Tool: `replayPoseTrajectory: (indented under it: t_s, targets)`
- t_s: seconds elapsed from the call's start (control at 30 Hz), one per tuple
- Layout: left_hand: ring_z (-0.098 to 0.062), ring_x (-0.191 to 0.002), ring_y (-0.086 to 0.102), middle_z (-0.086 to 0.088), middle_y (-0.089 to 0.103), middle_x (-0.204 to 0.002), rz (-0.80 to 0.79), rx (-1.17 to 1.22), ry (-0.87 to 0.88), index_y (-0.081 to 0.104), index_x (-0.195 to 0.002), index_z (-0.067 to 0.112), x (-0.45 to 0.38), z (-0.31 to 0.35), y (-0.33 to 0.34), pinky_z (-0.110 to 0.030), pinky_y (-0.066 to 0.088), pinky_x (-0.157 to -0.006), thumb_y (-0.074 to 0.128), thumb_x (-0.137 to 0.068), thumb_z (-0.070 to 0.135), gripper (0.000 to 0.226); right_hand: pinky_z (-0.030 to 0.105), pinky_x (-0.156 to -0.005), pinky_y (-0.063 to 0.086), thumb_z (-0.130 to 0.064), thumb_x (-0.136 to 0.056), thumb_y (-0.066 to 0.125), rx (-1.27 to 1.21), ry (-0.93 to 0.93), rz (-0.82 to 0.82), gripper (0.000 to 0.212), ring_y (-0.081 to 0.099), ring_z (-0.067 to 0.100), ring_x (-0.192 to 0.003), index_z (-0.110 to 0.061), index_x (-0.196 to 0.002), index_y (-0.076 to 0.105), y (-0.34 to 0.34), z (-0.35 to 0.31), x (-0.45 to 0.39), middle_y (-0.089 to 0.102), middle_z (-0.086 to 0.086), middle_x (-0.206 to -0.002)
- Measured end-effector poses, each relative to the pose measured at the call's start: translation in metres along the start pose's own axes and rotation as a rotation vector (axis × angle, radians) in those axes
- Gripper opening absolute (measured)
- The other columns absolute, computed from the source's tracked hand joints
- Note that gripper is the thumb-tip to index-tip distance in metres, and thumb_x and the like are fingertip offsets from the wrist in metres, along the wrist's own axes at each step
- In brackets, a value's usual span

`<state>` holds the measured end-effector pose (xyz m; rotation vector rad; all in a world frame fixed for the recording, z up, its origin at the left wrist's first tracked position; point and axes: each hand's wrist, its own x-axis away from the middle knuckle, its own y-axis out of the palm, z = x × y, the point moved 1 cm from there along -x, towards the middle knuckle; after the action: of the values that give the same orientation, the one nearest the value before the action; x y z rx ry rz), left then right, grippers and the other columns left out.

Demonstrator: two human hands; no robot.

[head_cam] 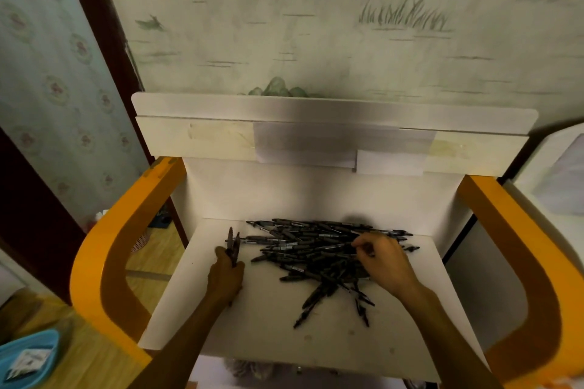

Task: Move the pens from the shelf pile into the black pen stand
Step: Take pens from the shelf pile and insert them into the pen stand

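Observation:
A pile of several dark pens (319, 249) lies across the back and middle of the white shelf (271, 325). My left hand (226, 275) stands at the pile's left edge and grips a small bunch of pens (233, 241) that points up and away from me. My right hand (384, 257) rests on the right side of the pile, its fingers curled and pinching a pen there. No black pen stand shows in the head view.
Orange curved side frames (104, 262) (518, 262) flank the shelf left and right. A white back panel (316, 142) with taped paper rises behind it. At lower left a blue basket (28, 357) sits on the wooden floor.

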<state>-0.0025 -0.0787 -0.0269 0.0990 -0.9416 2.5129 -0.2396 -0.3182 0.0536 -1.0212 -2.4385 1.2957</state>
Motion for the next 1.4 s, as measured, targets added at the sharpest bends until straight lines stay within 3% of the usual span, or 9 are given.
replayPoseTrajectory:
  t_s: [0.13, 0.2, 0.33, 0.47, 0.6, 0.73, 0.97, 1.17, 1.4]
  targets:
    - [-0.034, -0.103, 0.063, -0.021, 0.060, -0.128, 0.093, -0.057, 0.091, 0.042, -0.133, 0.006, -0.018, 0.009, -0.005, -0.034, 0.050, -0.078, 0.068, -0.093, 0.015, 0.049, 0.032, -0.077, 0.057, -0.014, -0.088, 0.062, -0.004, -0.003, 0.003, 0.020, 0.064, 0.006, -0.078, -0.028, -0.095, 0.073, -0.001, -0.001, -0.003, 0.071, -0.008, -0.090]
    - [-0.033, -0.105, 0.064, -0.015, 0.066, -0.122, 0.088, -0.122, 0.158, 0.052, -0.133, 0.008, -0.031, 0.013, -0.007, -0.036, 0.051, -0.082, 0.071, -0.091, 0.024, 0.049, 0.031, -0.078, 0.056, -0.014, -0.088, 0.062, -0.003, -0.005, 0.006, 0.020, 0.064, 0.006, -0.081, -0.029, -0.095, 0.073, -0.002, 0.000, -0.004, 0.070, -0.009, -0.092]
    - [-0.023, -0.083, 0.064, -0.007, 0.072, -0.099, 0.024, -0.255, 0.229, 0.067, -0.117, 0.016, -0.048, 0.023, -0.007, -0.033, 0.055, -0.074, 0.067, -0.092, 0.029, 0.028, 0.028, -0.079, 0.055, -0.013, -0.088, 0.062, 0.010, -0.015, 0.009, 0.021, 0.063, 0.008, -0.084, -0.029, -0.095, 0.072, -0.004, 0.003, -0.007, 0.069, -0.007, -0.098]
    - [-0.018, -0.080, 0.063, -0.001, 0.071, -0.093, -0.034, -0.462, 0.326, 0.069, -0.107, 0.021, -0.058, 0.028, 0.000, -0.028, 0.052, -0.066, 0.061, -0.093, 0.030, 0.018, 0.022, -0.077, 0.052, -0.011, -0.089, 0.061, 0.028, -0.010, -0.001, 0.020, 0.062, 0.008, -0.085, -0.025, -0.098, 0.073, -0.007, 0.008, -0.008, 0.067, -0.006, -0.101]
    - [-0.015, -0.076, 0.059, 0.000, 0.070, -0.092, -0.039, -0.523, 0.372, 0.069, -0.106, 0.023, -0.064, 0.027, 0.003, -0.026, 0.047, -0.062, 0.061, -0.092, 0.031, 0.018, 0.019, -0.076, 0.050, -0.010, -0.089, 0.062, 0.032, -0.001, 0.003, 0.020, 0.063, 0.008, -0.085, -0.024, -0.098, 0.073, -0.008, 0.010, -0.010, 0.068, -0.006, -0.100]
    - [-0.016, -0.080, 0.062, 0.001, 0.069, -0.094, -0.040, -0.528, 0.406, 0.068, -0.106, 0.022, -0.066, 0.025, 0.003, -0.028, 0.050, -0.065, 0.064, -0.091, 0.033, 0.019, 0.029, -0.081, 0.055, -0.013, -0.088, 0.063, 0.028, -0.001, 0.007, 0.020, 0.064, 0.009, -0.086, -0.027, -0.098, 0.073, -0.004, 0.011, -0.015, 0.070, -0.006, -0.101]
    - [-0.014, -0.078, 0.050, 0.001, 0.046, -0.098, -0.054, -0.602, 0.432, 0.063, -0.106, 0.020, -0.066, 0.024, 0.002, -0.024, 0.035, -0.058, 0.062, -0.094, 0.045, 0.028, 0.028, -0.083, 0.054, -0.015, -0.089, 0.063, 0.032, -0.016, -0.005, 0.020, 0.064, 0.009, -0.088, -0.028, -0.100, 0.072, 0.001, 0.007, -0.019, 0.069, -0.007, -0.103]
    - [-0.016, -0.090, 0.059, -0.001, 0.061, -0.106, -0.085, -0.729, 0.515, 0.061, -0.108, 0.019, -0.065, 0.018, -0.001, -0.026, 0.038, -0.064, 0.050, -0.099, 0.049, 0.033, 0.024, -0.082, 0.053, -0.013, -0.088, 0.064, 0.034, -0.022, -0.005, 0.019, 0.064, 0.008, -0.086, -0.026, -0.098, 0.073, 0.001, 0.011, -0.019, 0.070, -0.005, -0.102]
    - [-0.011, -0.074, 0.055, 0.004, 0.058, -0.087, -0.064, -0.625, 0.418, 0.053, -0.097, 0.021, -0.053, 0.009, -0.014, -0.020, 0.038, -0.058, 0.055, -0.098, 0.039, 0.018, 0.024, -0.079, 0.053, -0.015, -0.089, 0.063, 0.016, -0.022, -0.005, 0.019, 0.063, 0.008, -0.085, -0.028, -0.098, 0.072, 0.003, 0.006, -0.021, 0.069, -0.007, -0.101]
